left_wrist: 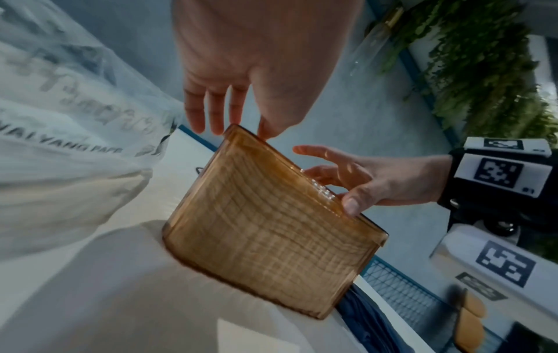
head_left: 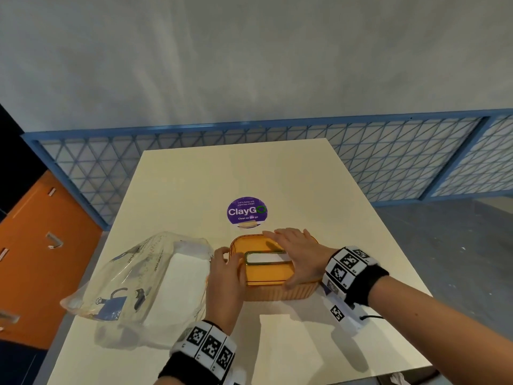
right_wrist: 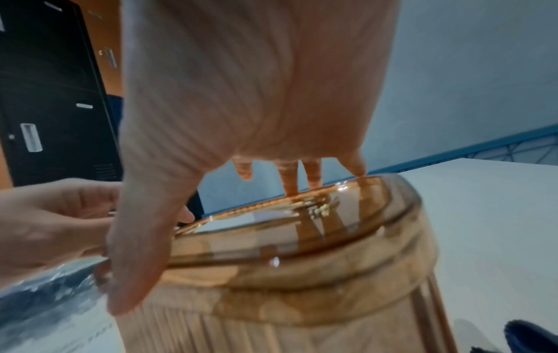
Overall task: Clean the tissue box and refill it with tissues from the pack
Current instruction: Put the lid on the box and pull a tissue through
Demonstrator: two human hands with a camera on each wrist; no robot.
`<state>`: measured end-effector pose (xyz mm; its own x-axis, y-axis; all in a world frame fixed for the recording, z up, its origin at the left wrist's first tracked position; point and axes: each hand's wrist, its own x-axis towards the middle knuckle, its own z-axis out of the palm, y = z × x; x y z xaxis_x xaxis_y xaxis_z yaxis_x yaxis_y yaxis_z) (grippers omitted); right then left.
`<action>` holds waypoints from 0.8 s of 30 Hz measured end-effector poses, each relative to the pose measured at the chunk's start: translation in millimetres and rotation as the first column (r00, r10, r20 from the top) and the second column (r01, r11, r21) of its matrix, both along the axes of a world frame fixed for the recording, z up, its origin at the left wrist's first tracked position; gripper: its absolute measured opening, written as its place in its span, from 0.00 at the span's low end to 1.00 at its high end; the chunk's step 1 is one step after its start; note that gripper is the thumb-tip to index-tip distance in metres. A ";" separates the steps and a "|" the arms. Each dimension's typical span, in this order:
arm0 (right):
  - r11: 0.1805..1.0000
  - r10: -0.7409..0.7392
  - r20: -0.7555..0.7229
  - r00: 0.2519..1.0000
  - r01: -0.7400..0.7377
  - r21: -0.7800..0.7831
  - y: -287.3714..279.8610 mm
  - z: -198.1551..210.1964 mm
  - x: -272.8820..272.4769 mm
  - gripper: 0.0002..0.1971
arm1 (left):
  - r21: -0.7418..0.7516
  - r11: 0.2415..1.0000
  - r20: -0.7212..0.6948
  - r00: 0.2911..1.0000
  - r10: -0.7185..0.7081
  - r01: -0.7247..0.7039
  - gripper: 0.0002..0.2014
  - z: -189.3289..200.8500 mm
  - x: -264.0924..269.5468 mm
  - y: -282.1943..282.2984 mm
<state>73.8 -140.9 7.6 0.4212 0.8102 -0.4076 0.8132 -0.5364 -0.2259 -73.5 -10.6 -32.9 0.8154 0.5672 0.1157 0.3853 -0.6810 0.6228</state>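
An orange see-through tissue box [head_left: 277, 293] [left_wrist: 265, 234] [right_wrist: 302, 298] stands on the white table [head_left: 277, 176] with its lid [head_left: 266, 275] [right_wrist: 302, 238] on. White tissue [head_left: 266, 257] shows in the lid's slot. My right hand [head_left: 294, 251] [left_wrist: 362, 181] [right_wrist: 247, 107] lies flat on the lid, fingers straight, thumb down the front edge. My left hand [head_left: 229, 269] [left_wrist: 241, 71] [right_wrist: 54, 215] is at the box's left end, its fingertips touching the lid's edge. The clear plastic tissue pack [head_left: 155, 279] [left_wrist: 60, 119] lies just left of the box, with a white stack of tissues inside.
A round purple sticker [head_left: 247, 212] is on the table behind the box. Orange cabinets [head_left: 41, 259] stand to the left and a blue mesh railing [head_left: 388, 162] runs behind the table. The table's front edge is near my wrists.
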 end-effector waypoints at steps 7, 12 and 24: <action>0.971 -0.180 0.121 0.976 0.158 0.177 -18.1 9.2 5.8 0.13 | 0.170 0.954 -0.095 0.968 -0.234 0.247 0.12 6.8 25.2 6.7; 0.977 -0.187 0.222 0.957 0.157 0.146 -14.3 5.1 -8.5 0.09 | 0.166 0.945 -0.129 0.956 -0.263 0.283 0.11 -7.2 28.3 1.3; 0.985 0.137 0.454 0.880 -0.171 0.034 2.7 2.7 -5.1 0.05 | 0.221 0.952 -0.075 0.977 -0.198 0.210 0.08 -17.2 28.6 -5.8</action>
